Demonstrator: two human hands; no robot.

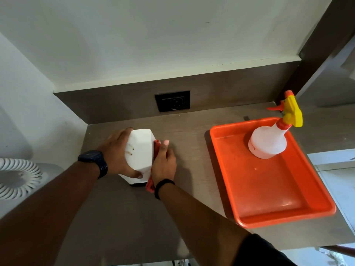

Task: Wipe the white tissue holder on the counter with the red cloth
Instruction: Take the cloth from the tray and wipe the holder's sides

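Observation:
The white tissue holder [140, 150] stands on the brown counter [123, 208] at the left. My left hand [115, 152] grips its left side, thumb near the lower front edge. My right hand [164, 163] presses the red cloth [156, 148] flat against the holder's right side. Only a thin strip of cloth shows along that side and below my wrist; the rest is hidden under my palm.
An orange tray [278, 212] lies on the counter to the right, holding a white spray bottle [269, 141] with a yellow and red trigger head. A black wall socket [172, 101] sits in the backsplash. A white coiled object [17, 177] is at the far left.

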